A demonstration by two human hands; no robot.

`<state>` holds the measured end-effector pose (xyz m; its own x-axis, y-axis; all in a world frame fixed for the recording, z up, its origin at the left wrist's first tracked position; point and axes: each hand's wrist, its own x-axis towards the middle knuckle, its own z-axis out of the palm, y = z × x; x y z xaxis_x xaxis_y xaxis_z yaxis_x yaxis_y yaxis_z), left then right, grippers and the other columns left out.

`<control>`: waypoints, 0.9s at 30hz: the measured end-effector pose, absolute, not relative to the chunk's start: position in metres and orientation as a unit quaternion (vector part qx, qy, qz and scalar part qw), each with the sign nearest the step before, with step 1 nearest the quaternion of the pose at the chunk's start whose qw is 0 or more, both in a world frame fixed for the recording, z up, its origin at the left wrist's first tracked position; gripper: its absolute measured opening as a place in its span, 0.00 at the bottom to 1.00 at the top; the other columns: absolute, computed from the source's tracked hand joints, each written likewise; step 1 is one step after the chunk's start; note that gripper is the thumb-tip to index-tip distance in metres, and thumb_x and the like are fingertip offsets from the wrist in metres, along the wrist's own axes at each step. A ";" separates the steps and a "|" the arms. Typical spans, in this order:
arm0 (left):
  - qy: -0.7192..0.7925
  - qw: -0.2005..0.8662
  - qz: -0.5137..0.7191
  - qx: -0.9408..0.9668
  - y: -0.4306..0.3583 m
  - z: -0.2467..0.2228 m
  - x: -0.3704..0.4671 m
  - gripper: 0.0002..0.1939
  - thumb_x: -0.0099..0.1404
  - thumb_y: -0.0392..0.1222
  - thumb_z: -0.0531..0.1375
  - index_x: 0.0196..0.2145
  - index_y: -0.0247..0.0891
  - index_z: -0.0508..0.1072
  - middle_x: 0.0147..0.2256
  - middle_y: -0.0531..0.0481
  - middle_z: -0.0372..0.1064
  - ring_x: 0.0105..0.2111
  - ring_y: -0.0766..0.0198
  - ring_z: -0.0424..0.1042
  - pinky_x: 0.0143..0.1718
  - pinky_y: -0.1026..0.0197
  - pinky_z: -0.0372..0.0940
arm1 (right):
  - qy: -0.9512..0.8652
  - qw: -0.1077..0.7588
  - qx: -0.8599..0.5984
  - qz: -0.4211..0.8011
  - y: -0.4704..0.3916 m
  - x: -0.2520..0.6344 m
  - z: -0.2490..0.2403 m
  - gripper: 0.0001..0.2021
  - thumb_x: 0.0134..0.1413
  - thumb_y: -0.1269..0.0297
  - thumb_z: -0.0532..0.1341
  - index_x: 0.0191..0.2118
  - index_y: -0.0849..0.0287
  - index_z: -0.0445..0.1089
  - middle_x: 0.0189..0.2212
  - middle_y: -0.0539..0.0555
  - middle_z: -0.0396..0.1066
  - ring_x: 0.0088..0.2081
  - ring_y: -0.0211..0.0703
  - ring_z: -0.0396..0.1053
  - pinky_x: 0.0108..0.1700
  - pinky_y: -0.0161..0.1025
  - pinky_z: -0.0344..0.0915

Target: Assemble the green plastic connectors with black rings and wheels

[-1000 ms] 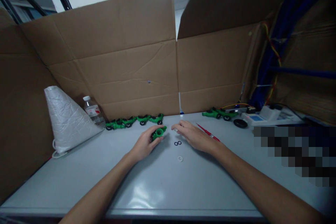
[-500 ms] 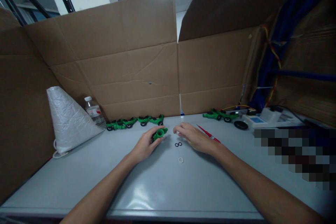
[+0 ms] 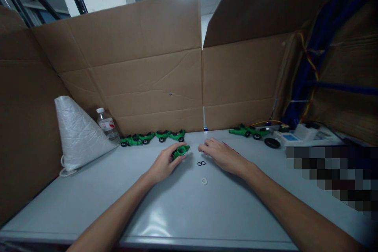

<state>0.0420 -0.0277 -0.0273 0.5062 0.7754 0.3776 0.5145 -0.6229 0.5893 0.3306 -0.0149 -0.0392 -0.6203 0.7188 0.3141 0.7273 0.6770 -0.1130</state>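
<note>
My left hand (image 3: 165, 163) is closed around a green plastic part (image 3: 181, 151) with a round opening facing up, held a little above the table. My right hand (image 3: 220, 154) is to its right, palm down, with its fingers bent together low over the table; whatever is between the fingertips is hidden. Between and below the hands, two small black rings (image 3: 201, 163) lie side by side. Closer to me rests a white ring (image 3: 204, 181). Behind my right hand is a thin red tool (image 3: 232, 148), partly covered by the hand.
Several green toy vehicles (image 3: 141, 138) line the back left, and more green ones (image 3: 249, 131) are at the back right. A black ring (image 3: 272, 143) lies by a white power strip (image 3: 310, 136). A bottle (image 3: 106, 124) and silvery bag (image 3: 79, 134) stand left. Cardboard walls (image 3: 141, 78) enclose the table.
My right hand has moved slightly right and now covers more of the red tool. Its fingertips have turned downward. My left hand still holds the green part; the view has shifted slightly.
</note>
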 end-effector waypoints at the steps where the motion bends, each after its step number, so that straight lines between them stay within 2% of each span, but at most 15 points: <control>1: 0.384 0.206 0.315 0.843 -0.028 -0.027 0.042 0.23 0.76 0.48 0.61 0.66 0.48 0.69 0.61 0.45 0.72 0.58 0.51 0.72 0.61 0.49 0.65 | -0.900 0.169 -0.400 -0.017 -0.016 0.330 -0.039 0.10 0.70 0.75 0.57 0.50 0.53 0.69 0.45 0.57 0.71 0.49 0.50 0.67 0.48 0.41 0.62; 4: 0.394 0.214 0.319 0.835 -0.027 -0.030 0.042 0.25 0.75 0.48 0.61 0.67 0.49 0.66 0.59 0.44 0.73 0.54 0.52 0.74 0.55 0.50 0.69 | -0.903 0.170 -0.395 -0.024 -0.016 0.328 -0.040 0.07 0.72 0.72 0.57 0.47 0.54 0.69 0.44 0.57 0.72 0.47 0.50 0.68 0.48 0.41 0.62; 7: 0.409 0.236 0.338 0.814 -0.024 -0.035 0.041 0.28 0.75 0.50 0.62 0.67 0.45 0.61 0.50 0.44 0.75 0.46 0.55 0.75 0.47 0.53 0.70 | -0.903 0.160 -0.398 -0.032 -0.012 0.329 -0.042 0.05 0.73 0.70 0.57 0.46 0.55 0.69 0.44 0.57 0.74 0.47 0.51 0.68 0.47 0.42 0.60; 9: 0.408 0.253 0.354 0.803 -0.022 -0.039 0.041 0.26 0.74 0.50 0.62 0.64 0.43 0.60 0.47 0.46 0.75 0.43 0.57 0.74 0.46 0.54 0.70 | -0.900 0.152 -0.406 -0.039 -0.009 0.331 -0.044 0.04 0.74 0.69 0.57 0.46 0.55 0.69 0.44 0.57 0.75 0.47 0.52 0.68 0.46 0.42 0.59; 14: 0.395 0.251 0.367 0.804 -0.017 -0.045 0.041 0.20 0.74 0.49 0.63 0.57 0.43 0.62 0.48 0.47 0.73 0.45 0.58 0.74 0.47 0.55 0.69 | -0.902 0.143 -0.404 -0.055 -0.007 0.335 -0.045 0.04 0.74 0.64 0.59 0.44 0.55 0.71 0.43 0.56 0.77 0.46 0.53 0.69 0.48 0.45 0.55; 20: 0.390 0.181 0.353 0.831 -0.015 -0.044 0.038 0.19 0.72 0.50 0.65 0.56 0.43 0.67 0.53 0.43 0.70 0.54 0.52 0.70 0.52 0.52 0.68 | -0.903 0.125 -0.404 -0.073 -0.012 0.337 -0.040 0.03 0.72 0.65 0.62 0.46 0.55 0.73 0.45 0.57 0.77 0.48 0.55 0.68 0.49 0.46 0.54; 27: 0.386 0.160 0.349 0.839 -0.016 -0.041 0.038 0.18 0.72 0.48 0.65 0.56 0.44 0.70 0.53 0.44 0.72 0.53 0.52 0.71 0.56 0.50 0.67 | -0.904 0.128 -0.404 -0.053 -0.008 0.340 -0.042 0.04 0.72 0.65 0.62 0.47 0.55 0.74 0.45 0.58 0.76 0.49 0.54 0.68 0.50 0.47 0.55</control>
